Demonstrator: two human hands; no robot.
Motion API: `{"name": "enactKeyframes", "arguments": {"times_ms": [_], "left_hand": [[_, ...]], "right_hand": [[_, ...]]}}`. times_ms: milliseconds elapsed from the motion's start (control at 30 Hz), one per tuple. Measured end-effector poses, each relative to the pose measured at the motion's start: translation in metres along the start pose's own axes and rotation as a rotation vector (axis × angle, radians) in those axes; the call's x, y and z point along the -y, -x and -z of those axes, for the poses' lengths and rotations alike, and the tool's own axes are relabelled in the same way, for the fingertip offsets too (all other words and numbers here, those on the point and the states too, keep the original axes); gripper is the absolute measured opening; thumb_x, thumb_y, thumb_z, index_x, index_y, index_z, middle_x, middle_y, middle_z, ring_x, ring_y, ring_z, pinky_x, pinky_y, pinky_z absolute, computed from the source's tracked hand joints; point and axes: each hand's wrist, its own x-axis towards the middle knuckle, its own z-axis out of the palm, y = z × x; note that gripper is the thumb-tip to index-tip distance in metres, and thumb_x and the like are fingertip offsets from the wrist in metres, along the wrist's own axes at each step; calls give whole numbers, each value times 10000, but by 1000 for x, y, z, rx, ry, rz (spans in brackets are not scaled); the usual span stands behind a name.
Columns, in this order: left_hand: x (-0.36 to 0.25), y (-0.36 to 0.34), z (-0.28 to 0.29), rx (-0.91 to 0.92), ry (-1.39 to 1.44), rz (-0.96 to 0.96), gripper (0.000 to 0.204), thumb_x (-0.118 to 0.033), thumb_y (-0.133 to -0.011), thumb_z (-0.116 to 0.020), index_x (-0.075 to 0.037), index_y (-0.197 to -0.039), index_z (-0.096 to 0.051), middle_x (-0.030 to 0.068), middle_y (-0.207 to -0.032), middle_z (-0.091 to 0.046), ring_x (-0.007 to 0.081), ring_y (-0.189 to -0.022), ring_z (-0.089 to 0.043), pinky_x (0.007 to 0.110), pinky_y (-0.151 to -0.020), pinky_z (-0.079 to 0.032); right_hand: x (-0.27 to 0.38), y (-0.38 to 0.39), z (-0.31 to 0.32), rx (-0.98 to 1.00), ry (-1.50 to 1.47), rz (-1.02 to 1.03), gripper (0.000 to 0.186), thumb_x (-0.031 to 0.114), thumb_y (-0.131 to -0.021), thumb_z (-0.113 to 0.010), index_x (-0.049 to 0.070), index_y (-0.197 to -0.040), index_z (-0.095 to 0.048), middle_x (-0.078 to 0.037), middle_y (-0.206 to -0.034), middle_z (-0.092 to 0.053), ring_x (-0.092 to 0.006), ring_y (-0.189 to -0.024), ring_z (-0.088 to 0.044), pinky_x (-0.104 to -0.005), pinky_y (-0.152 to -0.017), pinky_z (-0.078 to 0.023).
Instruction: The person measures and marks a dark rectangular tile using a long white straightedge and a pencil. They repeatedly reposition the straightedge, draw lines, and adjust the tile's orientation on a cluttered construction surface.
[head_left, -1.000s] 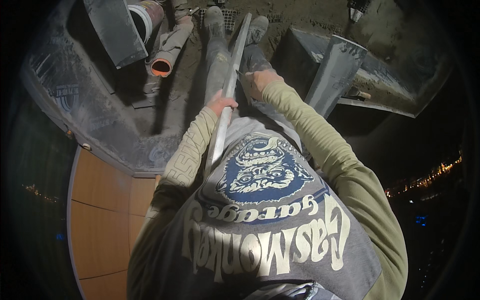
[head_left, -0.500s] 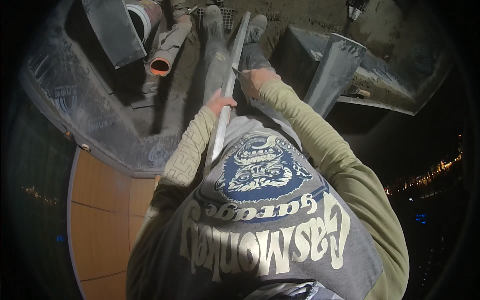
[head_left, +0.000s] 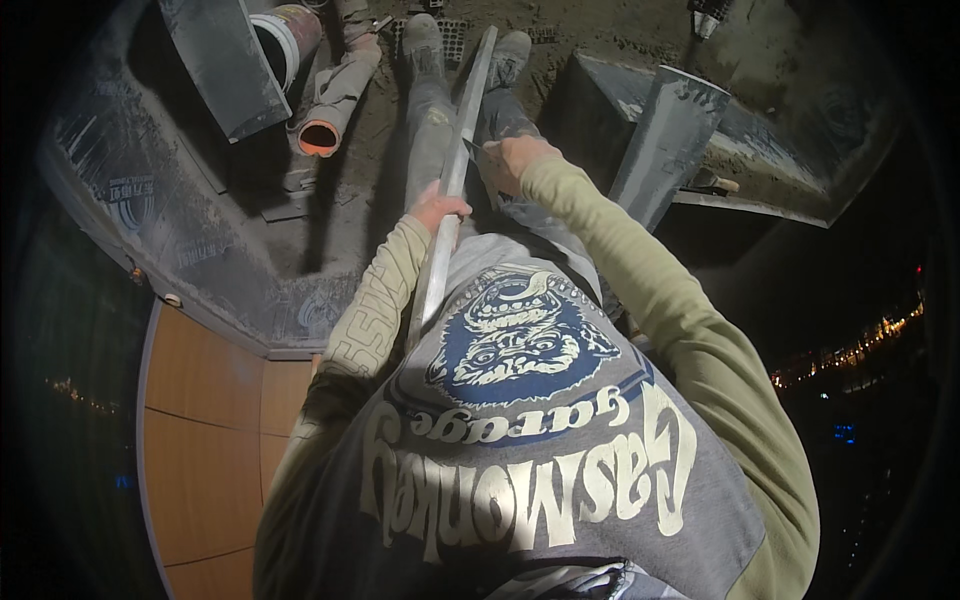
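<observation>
One long pale bar (head_left: 465,125) lies between legs (head_left: 428,130), long axis running from lap (head_left: 488,257) to shoes (head_left: 511,62), far end tilting slightly right. Left hand (head_left: 440,207) wraps bar; right hand (head_left: 518,162) grips thin blade-like tool (head_left: 478,153), tip toward bar.

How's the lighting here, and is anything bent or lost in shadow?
In the head view, light catches the long metal bar in the left hand, the orange-rimmed tube is dark inside, and the brown panels bow near the fisheye's black rim.
</observation>
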Motion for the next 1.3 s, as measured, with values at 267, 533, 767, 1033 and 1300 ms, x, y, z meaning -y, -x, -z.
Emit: {"name": "enactKeyframes", "arguments": {"times_ms": [267,533,767,1033,1300], "left_hand": [[26,-13,14,69,-50,-29,391,-181,-709,-748,-17,-1026,-589,99,-778,-611,216,-628,-604,355,-600,-522],[7,-2,1,29,68,41,350,-166,-727,-732,-34,-1016,-586,85,-755,-605,201,-608,-591,325,-572,-485],[-10,18,-12,-8,110,67,400,-136,-732,-717,-53,-1073,-525,87,-722,-574,203,-492,-543,365,-421,-449],[-17,19,-14,44,132,72,355,-141,-754,-676,-53,-1035,-477,91,-650,-523,214,-409,-502,361,-349,-422],[-13,16,-10,92,153,91,267,-152,-771,-643,-46,-962,-489,92,-589,-502,206,-378,-480,348,-340,-414]], "right_hand": [[16,19,10,-15,-25,-28,445,250,-814,-654,198,-1256,-652,-153,-1185,-689,-343,-1087,-667,-443,-927,-544],[6,1,0,-67,-53,-45,458,220,-829,-619,218,-1287,-629,-141,-1161,-692,-353,-1084,-665,-459,-929,-537],[-2,-12,-6,-158,-22,21,405,202,-846,-619,206,-1251,-642,-147,-1172,-677,-351,-1094,-658,-464,-920,-535],[-49,-94,-30,-464,-363,150,415,192,-828,-604,69,-1215,-523,-232,-1087,-663,-423,-1049,-631,-491,-910,-510],[0,-6,-81,-343,-643,517,577,77,-836,-504,35,-1389,-344,-323,-1120,-614,-496,-1014,-603,-528,-901,-491]]}}
